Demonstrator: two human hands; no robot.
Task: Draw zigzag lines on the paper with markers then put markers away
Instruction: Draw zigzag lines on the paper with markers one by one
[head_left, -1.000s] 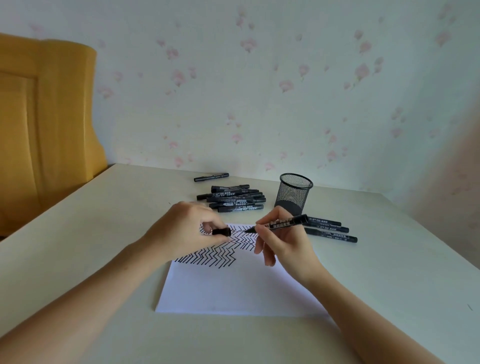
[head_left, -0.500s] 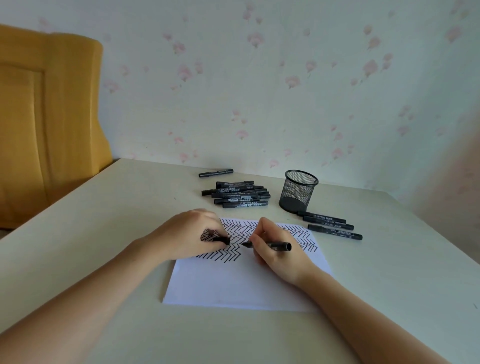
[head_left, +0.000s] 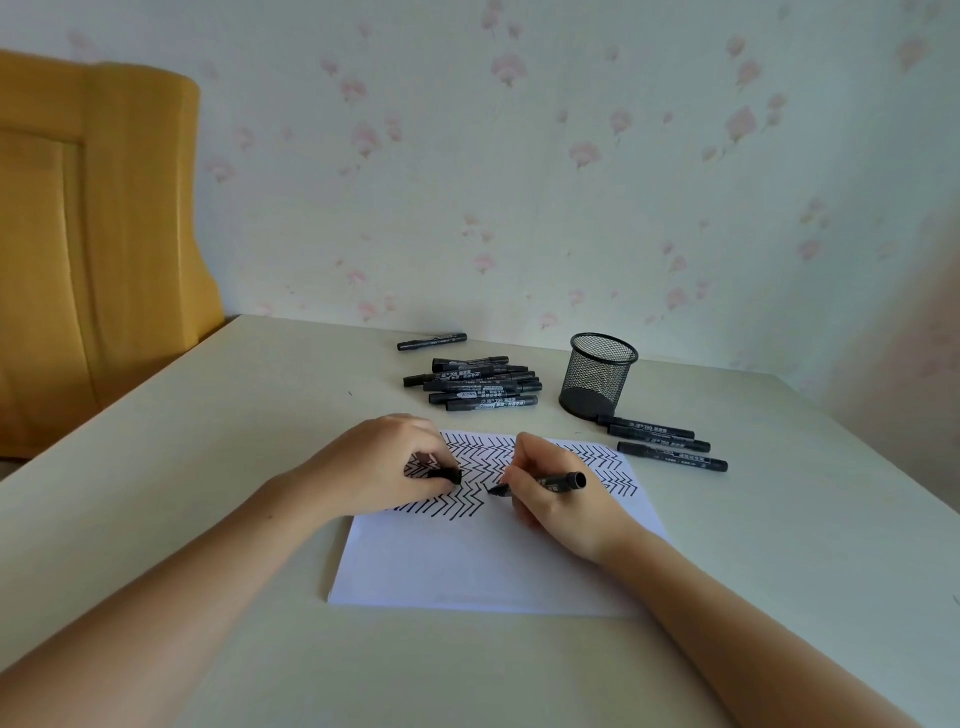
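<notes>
right hand (head_left: 558, 493) — fingers grip marker (head_left: 545, 482), tip on paper (head_left: 483, 561) | left hand (head_left: 384, 462) — fingers pinch cap (head_left: 445, 475)

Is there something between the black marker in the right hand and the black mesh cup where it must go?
Nothing visible blocks it. The black marker in the right hand has bare table toward the black mesh cup; three loose markers lie at the cup's right, beside that route.

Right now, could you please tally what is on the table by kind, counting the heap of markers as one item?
Loose black markers: 4
Uncapped marker in right hand: 1
Marker cap in left hand: 1
Marker heap: 1
Mesh pen cup: 1
Sheet of paper: 1
Total: 9
</notes>
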